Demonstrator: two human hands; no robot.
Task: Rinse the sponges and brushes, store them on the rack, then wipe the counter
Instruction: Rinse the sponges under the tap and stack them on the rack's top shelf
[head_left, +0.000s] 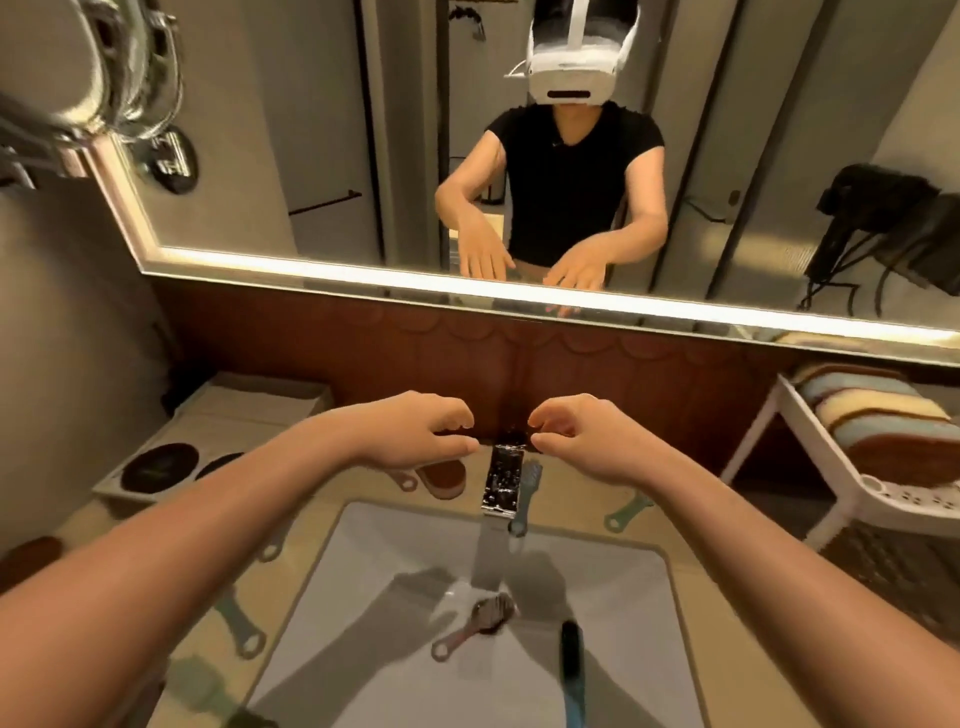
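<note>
Both my hands hover above the chrome faucet, which pours water into the white sink. My left hand and my right hand hold nothing, with fingers loosely curled near the faucet's back. A grey brush lies in the basin under the stream, and a blue-handled brush lies beside it. Several more brushes lie on the beige counter: one right of the faucet, one by the spout, others at left. A brown sponge sits left of the faucet.
A white rack at the right holds striped sponges. A tray with dark round coasters stands at the back left. The mirror above shows a person wearing a headset. A brown sponge lies at the far left.
</note>
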